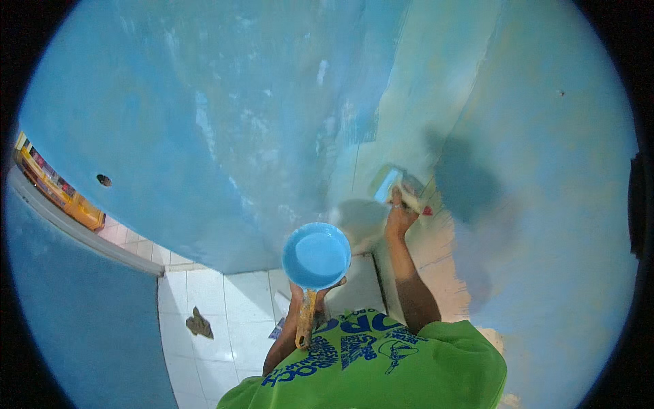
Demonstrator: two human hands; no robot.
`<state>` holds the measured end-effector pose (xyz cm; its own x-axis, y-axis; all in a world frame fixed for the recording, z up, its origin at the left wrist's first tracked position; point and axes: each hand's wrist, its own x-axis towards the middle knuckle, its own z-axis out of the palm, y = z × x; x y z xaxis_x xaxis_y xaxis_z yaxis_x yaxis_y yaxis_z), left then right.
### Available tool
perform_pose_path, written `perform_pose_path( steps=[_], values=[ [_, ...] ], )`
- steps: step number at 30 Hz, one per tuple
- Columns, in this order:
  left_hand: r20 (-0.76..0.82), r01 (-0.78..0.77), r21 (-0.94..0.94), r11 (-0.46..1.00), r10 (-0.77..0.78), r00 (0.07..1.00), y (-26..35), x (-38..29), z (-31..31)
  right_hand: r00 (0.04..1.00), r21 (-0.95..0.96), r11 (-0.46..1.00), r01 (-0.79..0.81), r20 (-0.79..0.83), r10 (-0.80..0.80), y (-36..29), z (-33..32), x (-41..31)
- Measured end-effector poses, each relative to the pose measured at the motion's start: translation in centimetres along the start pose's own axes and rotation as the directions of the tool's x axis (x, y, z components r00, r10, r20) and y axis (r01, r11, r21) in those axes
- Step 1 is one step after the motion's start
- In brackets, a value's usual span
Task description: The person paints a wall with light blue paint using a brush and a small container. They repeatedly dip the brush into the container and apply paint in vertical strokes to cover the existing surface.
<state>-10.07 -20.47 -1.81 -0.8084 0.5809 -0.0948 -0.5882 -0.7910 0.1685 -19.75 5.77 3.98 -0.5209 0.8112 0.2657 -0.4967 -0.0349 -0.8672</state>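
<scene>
My left hand (pixel 321 296) supports a round dipper (pixel 337 278) from below, its worn yellowish handle pointing back towards my chest. Light blue paint (pixel 316 252) lies inside the dipper. Farther forward and to the right, my right hand (pixel 401 220) grips a wide flat paintbrush (pixel 389 185). Its bristles carry light blue paint and are against or very near the pale green strip of wall (pixel 419 92); I cannot tell whether they touch. A red tip shows at one end of the brush. Blue patchy wall (pixel 265 128) rises to the left of that strip.
Unpainted peach patches (pixel 439 245) show low on the right-hand wall (pixel 536 230). A crumpled brown cloth (pixel 199 323) lies on the white tiled floor (pixel 204 291). At left, a doorway sill (pixel 117 250) borders a yellow object (pixel 84 210). One wall has a hole (pixel 103 180).
</scene>
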Motion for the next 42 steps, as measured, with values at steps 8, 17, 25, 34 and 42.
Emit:
perform_pose_path(
  steps=[8,17,25,34,42],
  values=[
    [-0.078,0.018,0.958,0.287,0.199,0.977,2.7,-3.5,1.8,0.964,0.141,0.953,-0.266,0.014,0.267,6.7,6.0,-4.9],
    [0.089,-0.086,0.315,0.945,0.060,0.994,1.4,-4.8,0.7,0.901,0.095,0.913,0.396,0.153,-0.406,-13.4,15.8,0.3],
    [-0.002,-0.143,0.653,0.744,0.191,0.982,1.8,2.5,5.8,0.915,-0.102,0.954,0.282,0.329,-0.235,-2.0,12.4,2.5],
    [-0.007,-0.090,0.153,0.984,0.092,0.996,3.8,1.9,2.7,0.965,-0.061,0.997,0.048,0.261,-0.030,-1.2,12.1,2.0],
    [0.022,-0.244,0.427,0.871,0.260,0.965,5.6,3.4,3.6,0.867,0.096,0.966,0.240,0.426,-0.257,-16.8,14.5,2.5]
  ],
)
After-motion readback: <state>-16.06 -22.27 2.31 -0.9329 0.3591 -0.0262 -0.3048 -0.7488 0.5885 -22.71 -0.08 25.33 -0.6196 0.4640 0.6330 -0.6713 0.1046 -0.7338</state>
